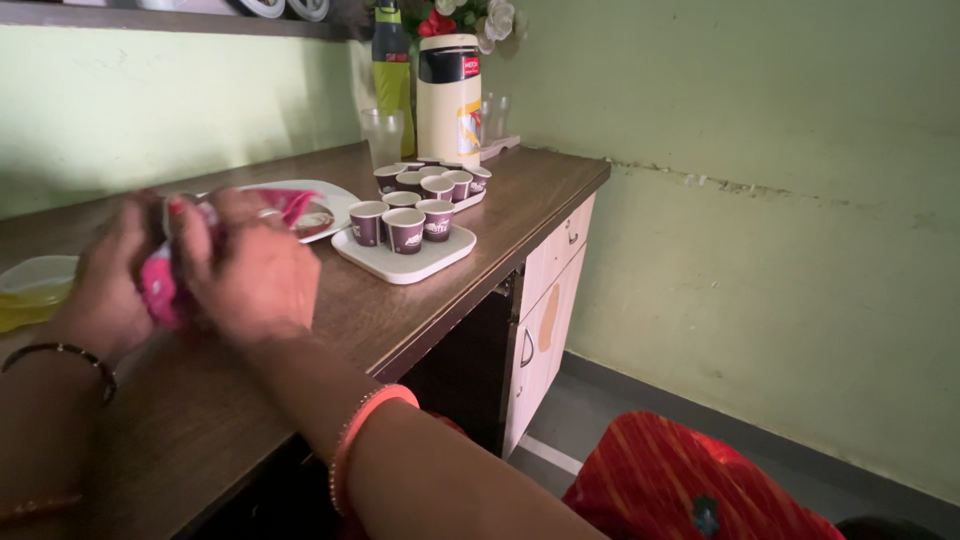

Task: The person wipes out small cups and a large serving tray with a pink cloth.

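Both hands closed around a pink packet (160, 285) above the near edge of the brown wooden worktop (420, 310): left hand (105, 285) clasping its left side, right hand (250, 275) wrapped over the top, grip pressed onto the packet (blurred in the frame). Just beyond, a white plate (335, 195); to its right, a white tray (400, 268) of small purple paper cups (404, 230). Further back, a cream flask (448, 100) and a clear glass (383, 135). At far left, a yellowish plastic container (35, 290).

On the table (480, 240), cups (404, 229) fill a tray (400, 268), behind it a flask (448, 100).
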